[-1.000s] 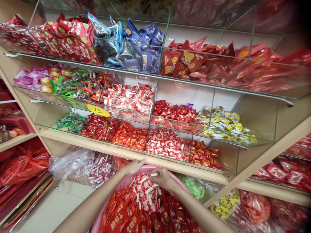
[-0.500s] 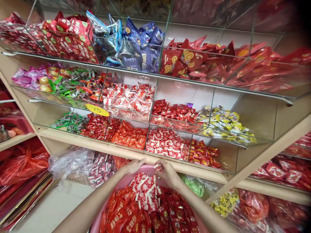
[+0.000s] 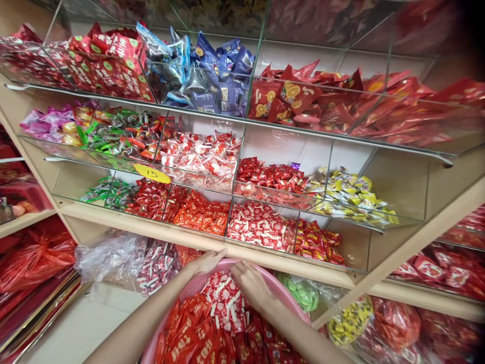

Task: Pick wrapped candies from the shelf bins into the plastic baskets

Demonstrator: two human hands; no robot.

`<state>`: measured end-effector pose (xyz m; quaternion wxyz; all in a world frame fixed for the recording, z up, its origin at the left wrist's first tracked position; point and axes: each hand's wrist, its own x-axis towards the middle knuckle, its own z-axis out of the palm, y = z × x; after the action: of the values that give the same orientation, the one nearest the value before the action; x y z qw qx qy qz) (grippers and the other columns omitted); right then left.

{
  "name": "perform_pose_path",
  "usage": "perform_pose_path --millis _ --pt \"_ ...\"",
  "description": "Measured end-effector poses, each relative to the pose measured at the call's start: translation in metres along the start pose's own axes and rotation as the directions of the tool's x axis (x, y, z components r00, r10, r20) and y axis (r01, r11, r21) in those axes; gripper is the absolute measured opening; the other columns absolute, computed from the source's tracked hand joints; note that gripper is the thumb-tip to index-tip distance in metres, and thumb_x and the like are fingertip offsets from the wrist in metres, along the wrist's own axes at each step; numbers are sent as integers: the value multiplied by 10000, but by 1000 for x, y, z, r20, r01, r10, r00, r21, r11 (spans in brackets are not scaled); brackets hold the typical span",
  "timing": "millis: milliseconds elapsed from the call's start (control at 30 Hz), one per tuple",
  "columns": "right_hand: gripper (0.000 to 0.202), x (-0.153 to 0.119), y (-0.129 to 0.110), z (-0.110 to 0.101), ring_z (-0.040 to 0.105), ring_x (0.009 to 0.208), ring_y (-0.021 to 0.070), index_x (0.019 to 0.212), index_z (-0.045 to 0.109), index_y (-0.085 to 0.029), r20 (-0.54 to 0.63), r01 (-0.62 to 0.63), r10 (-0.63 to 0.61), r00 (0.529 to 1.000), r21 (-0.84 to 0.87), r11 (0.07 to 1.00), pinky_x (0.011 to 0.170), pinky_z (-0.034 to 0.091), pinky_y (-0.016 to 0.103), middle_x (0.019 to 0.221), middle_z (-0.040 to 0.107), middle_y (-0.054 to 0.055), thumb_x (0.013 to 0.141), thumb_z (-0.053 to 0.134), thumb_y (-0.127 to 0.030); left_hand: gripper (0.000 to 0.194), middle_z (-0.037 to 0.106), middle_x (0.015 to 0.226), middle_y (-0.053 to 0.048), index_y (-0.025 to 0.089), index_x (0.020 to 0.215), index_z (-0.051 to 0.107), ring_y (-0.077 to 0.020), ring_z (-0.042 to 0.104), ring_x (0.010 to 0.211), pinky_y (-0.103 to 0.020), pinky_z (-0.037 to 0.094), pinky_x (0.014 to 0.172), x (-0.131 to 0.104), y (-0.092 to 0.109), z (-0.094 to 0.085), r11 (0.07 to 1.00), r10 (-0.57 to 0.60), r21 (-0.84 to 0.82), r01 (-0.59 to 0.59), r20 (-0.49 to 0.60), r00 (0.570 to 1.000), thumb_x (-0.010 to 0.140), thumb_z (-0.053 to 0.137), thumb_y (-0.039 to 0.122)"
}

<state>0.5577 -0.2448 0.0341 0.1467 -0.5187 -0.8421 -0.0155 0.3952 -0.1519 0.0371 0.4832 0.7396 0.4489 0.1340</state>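
Basket (image 3: 286, 294) at lower centre, far rim just below front edge of shelf (image 3: 147, 228). Loaded with three kinds of wrapped sweets: white-red sweets (image 3: 224, 298) heaped toward far side, orange-red packets (image 3: 195, 331) at near left, dark red packets (image 3: 257, 339) at near right.

Left hand (image 3: 204, 263) at far left rim of basket, beside shelf edge; fingers extended, pointing right. Cannot tell whether closed on rim. Right hand (image 3: 252, 284) over right part of basket, back upward, just beside white-red sweets; fingers close together, pointing toward far rim. Undersides hidden: cannot tell how far open, or whether holding anything.

On shelf, above basket: clear-walled compartments in tiers. Bottom tier, left to right: green sweets (image 3: 108, 192), red sweets (image 3: 149, 196), orange sweets (image 3: 200, 215), white-red pile (image 3: 259, 222) of similar wrapping to sweets in basket, red-yellow sweets (image 3: 318, 243). Middle tier: clear-wrapped sweets (image 3: 204, 154) near centre, yellow-white sweets (image 3: 352, 192) at right; yellow tag (image 3: 152, 173) marked "15" along front. Next tier up: blue packets (image 3: 227, 71) left of orange-print packets (image 3: 291, 96).

Below shelf: clear bag (image 3: 111, 255) left of basket; green bag (image 3: 303, 293) and yellow bag (image 3: 350, 319) to right.
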Motion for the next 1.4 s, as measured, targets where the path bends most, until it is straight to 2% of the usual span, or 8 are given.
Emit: perform_pose_path --millis 200,433,600,767,967,1067,1200,1400 --pt "177 6 0 -20 517 844 189 941 542 -195 -93 -16 28 995 134 991 741 423 314 899 575 60 866 383 -216 787 571 1163 -102 126 1095 605 -266 454 1141 -306 274 962 1 0 0 999 15 43 -16 28 999 718 240 712" --pt "173 58 30 -55 513 848 181 925 575 -179 -319 -114 210 924 294 949 744 401 307 886 590 60 821 439 -199 769 597 1117 -133 108 1050 625 -279 484 1104 -316 309 937 5 -5 0 996 -1 87 -2 30 1000 723 257 699" --pt "231 98 52 -39 548 765 158 880 613 -146 -117 -189 287 951 514 837 706 414 270 860 624 45 652 616 -188 763 632 1050 -123 115 959 661 -283 543 1011 -319 342 898 2 -3 1 995 -61 83 61 1 998 718 245 708" --pt "196 118 60 -24 521 589 120 704 606 -121 85 -315 346 934 651 691 574 397 226 621 579 -21 531 675 -183 736 646 1015 -125 117 916 665 -260 555 999 -300 343 898 3 -5 1 997 -44 56 44 7 999 730 250 695" --pt "178 118 65 -24 483 514 91 659 563 -138 44 -312 402 915 707 634 494 364 200 565 543 -37 576 633 -279 721 662 982 -89 130 928 658 -248 566 968 -304 338 897 5 -10 1 999 -13 36 11 41 999 740 237 684" --pt "268 114 70 -34 497 537 100 713 558 -136 -49 -300 510 859 758 579 499 367 206 612 564 -11 618 597 -383 708 642 1041 -89 143 964 653 -248 542 1018 -300 322 916 4 -9 1 999 -17 36 16 37 999 741 247 679" --pt "283 108 75 -51 511 551 130 653 562 -141 -115 -456 611 784 561 691 505 346 230 584 561 14 657 562 -424 743 608 1105 -105 137 983 648 -261 528 1040 -308 317 920 4 -7 1 998 -35 62 33 34 999 727 236 699" --pt "265 109 57 -52 590 736 216 814 586 -124 -63 -646 658 751 141 751 578 383 269 805 625 133 731 520 -367 781 633 1042 -135 115 935 662 -264 553 1000 -308 341 896 3 -4 2 995 -50 85 49 8 999 717 217 718"
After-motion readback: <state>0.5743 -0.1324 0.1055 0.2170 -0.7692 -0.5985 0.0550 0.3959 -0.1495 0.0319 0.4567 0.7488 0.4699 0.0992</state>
